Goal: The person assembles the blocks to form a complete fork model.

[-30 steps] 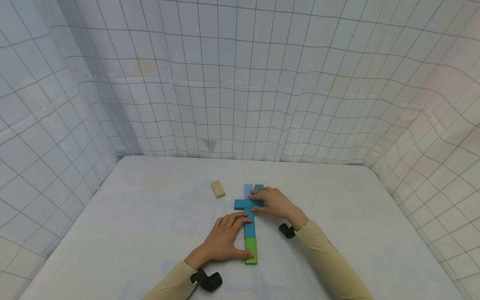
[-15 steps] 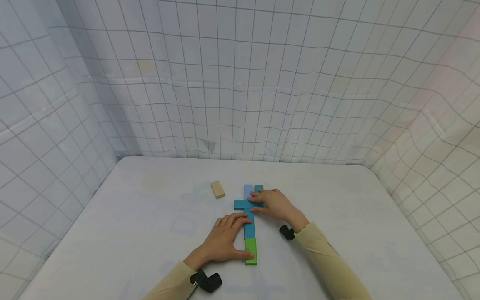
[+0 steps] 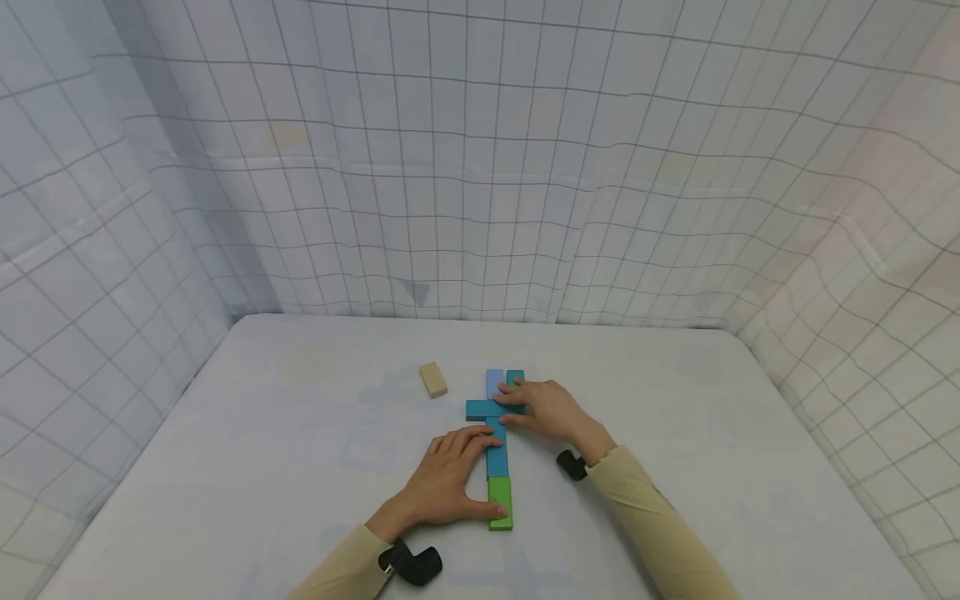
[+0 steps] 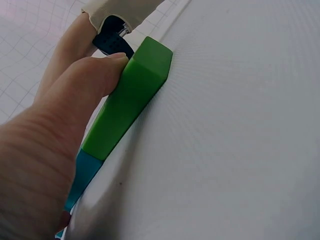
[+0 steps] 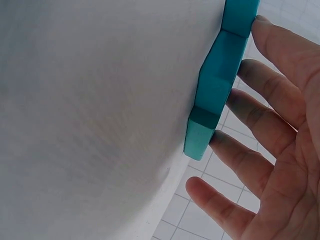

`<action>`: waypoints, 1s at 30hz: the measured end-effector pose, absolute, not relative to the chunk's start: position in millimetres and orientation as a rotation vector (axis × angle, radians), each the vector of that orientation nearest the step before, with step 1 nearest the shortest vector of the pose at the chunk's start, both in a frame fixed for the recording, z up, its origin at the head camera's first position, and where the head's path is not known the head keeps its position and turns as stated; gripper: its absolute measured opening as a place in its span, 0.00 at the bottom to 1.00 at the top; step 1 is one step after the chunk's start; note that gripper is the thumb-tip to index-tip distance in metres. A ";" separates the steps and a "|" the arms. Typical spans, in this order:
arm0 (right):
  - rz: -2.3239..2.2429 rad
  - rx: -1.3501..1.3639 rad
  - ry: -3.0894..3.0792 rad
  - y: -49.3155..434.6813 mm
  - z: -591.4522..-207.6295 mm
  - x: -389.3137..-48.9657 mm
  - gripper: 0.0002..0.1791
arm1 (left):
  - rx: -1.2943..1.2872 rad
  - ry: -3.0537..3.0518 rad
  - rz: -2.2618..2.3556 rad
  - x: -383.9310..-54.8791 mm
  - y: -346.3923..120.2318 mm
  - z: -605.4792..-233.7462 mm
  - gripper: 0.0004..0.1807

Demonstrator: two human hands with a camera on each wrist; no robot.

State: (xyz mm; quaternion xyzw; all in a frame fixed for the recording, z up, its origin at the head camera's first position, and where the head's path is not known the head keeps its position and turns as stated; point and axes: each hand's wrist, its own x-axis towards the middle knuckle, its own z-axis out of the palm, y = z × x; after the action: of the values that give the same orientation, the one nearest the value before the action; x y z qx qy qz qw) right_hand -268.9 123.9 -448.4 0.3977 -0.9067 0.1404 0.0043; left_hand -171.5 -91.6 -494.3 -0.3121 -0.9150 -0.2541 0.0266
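Note:
Several flat blocks form a figure on the white table. In the head view, a green block (image 3: 499,490) lies nearest, in line with a blue block (image 3: 497,462) beyond it. Another blue block (image 3: 477,410) lies crosswise. Past it a light blue block (image 3: 494,380) and a teal block (image 3: 514,376) sit side by side with a narrow gap. My left hand (image 3: 441,487) rests its thumb on the green block and its fingertips on the blue one. Spread fingers of my right hand (image 3: 553,410) touch the crosswise block and the far blocks from above, hiding part of them.
A plain wooden block (image 3: 433,379) lies apart, left of the figure's far end. The white table (image 3: 300,433) is bordered at the back and sides by a grid-patterned curtain (image 3: 465,167). A dark camera (image 3: 416,567) is strapped to the left wrist.
The right hand's far fingers have come slightly closer to me. Left hand and blocks keep their places, while the head view shifts a little.

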 end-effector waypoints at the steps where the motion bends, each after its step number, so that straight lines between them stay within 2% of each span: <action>1: 0.433 1.248 -2.835 123.9 -448.7 -269.1 0.26 | -0.964 -2.826 -0.788 -171.3 -91.6 -494.0 0.48; 24: 0.472 1.216 -2.905 119.4 -446.8 -266.4 0.27 | -0.951 -2.874 -0.812 -166.3 -92.5 -487.0 0.48; 30: 0.485 1.191 -2.930 123.4 -445.8 -265.5 0.27 | -0.965 -2.848 -0.877 -170.6 -89.6 -483.9 0.44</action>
State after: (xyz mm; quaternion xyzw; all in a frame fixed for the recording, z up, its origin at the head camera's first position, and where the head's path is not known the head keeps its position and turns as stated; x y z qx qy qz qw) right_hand -265.5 123.4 -445.8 0.3722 -0.9152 0.1516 -0.0290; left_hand -170.6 -89.6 -483.9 -0.3082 -0.9091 -0.2801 0.0046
